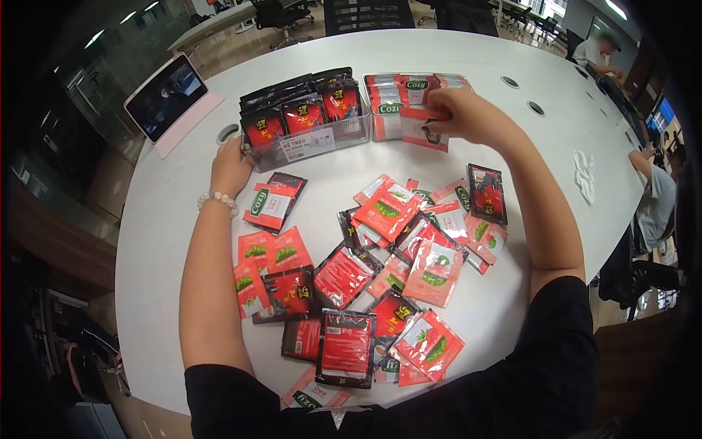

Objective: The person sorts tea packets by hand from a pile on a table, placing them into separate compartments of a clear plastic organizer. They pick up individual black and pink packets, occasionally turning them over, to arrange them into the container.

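Note:
My right hand (462,117) pinches a pink Cozy sachet (424,132) upright at the front of the right clear bin (383,133), which holds rows of Cozy sachets (387,95). Beside it on the left, a clear labelled bin (314,150) is filled with black and red G7 sachets (302,113). My left hand (232,167) rests at that bin's left front corner; its fingertips are partly hidden. Mixed loose sachets lie below the bins, among them a red and black one (346,347), a Cozy one (269,205) and a pink one (433,272).
A tablet (167,95) on a pink stand is at the table's back left. Round cable holes (536,108) and a crumpled white item (583,175) are on the right. People (598,55) sit beyond the right edge. Office chairs (368,16) stand behind the white table (168,293).

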The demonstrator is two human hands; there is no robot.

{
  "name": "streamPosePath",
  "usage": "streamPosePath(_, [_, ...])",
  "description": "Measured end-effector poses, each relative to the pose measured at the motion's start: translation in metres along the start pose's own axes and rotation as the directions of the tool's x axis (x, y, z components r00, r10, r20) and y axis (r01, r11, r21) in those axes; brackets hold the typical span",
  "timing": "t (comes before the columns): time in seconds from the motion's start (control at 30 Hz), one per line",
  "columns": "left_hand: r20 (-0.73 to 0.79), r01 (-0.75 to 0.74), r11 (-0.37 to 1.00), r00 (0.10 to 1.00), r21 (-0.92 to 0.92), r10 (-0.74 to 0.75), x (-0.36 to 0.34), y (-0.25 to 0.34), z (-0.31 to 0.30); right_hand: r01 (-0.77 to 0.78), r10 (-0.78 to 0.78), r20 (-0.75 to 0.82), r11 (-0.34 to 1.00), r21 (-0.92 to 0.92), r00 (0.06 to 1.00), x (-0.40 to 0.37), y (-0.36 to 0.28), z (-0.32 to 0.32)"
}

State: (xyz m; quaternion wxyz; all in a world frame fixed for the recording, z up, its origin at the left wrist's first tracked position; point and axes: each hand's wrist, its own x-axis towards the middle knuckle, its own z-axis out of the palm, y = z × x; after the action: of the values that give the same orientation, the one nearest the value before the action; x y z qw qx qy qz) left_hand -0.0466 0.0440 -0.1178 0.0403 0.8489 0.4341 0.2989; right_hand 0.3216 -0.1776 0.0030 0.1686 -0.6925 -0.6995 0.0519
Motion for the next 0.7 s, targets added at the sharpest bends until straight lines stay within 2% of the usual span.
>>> streamPosePath(0.07, [-0.002, 0.002, 1.0, 1.0, 0.014, -0.002, 0.0, 0.002, -0.001, 0.071, -0.071, 0.001, 0.994, -0.088, 0.997, 0.002, 0.0, 0.006])
streamPosePath(0.2, [-0.015, 0.008, 0.999, 1.0, 0.039, -0.008, -0.003, 0.009, -0.005, 0.052, -0.048, -0.062, 0.996, 0.067, 0.997, 0.003, 0.002, -0.001])
streamPosePath(0.3, [-0.011, -0.01, 1.0, 1.0, 0.006, 0.01, -0.003, 0.008, -0.005, 0.087, -0.054, -0.217, 0.985, 0.147, 0.975, 0.006, 0.0, -0.017])
streamPosePath(0.4, [-0.016, -0.007, 1.0, 1.0, 0.015, 0.008, -0.002, 0.009, -0.005, -0.062, 0.091, -0.324, 0.993, 0.1, 0.942, 0.018, 0.0, -0.026])
streamPosePath(0.43, [-0.021, -0.001, 1.0, 1.0, 0.027, 0.002, -0.003, 0.01, -0.005, -0.099, 0.11, -0.316, 0.994, 0.051, 0.942, 0.027, 0.008, -0.025])
streamPosePath(0.53, [-0.015, 0.007, 0.999, 1.0, 0.034, -0.007, -0.004, 0.009, -0.005, -0.044, 0.019, -0.172, 0.989, -0.14, 0.985, 0.052, 0.032, -0.019])
streamPosePath(0.63, [-0.016, 0.005, 0.999, 1.0, 0.038, -0.005, -0.003, 0.009, -0.005, 0.023, -0.058, -0.098, 0.945, -0.326, 0.994, 0.072, 0.042, -0.001])
streamPosePath(0.7, [-0.015, 0.006, 1.0, 1.0, 0.029, -0.005, -0.003, 0.008, -0.004, 0.069, -0.087, -0.054, 0.958, -0.279, 0.995, 0.077, 0.038, 0.01])
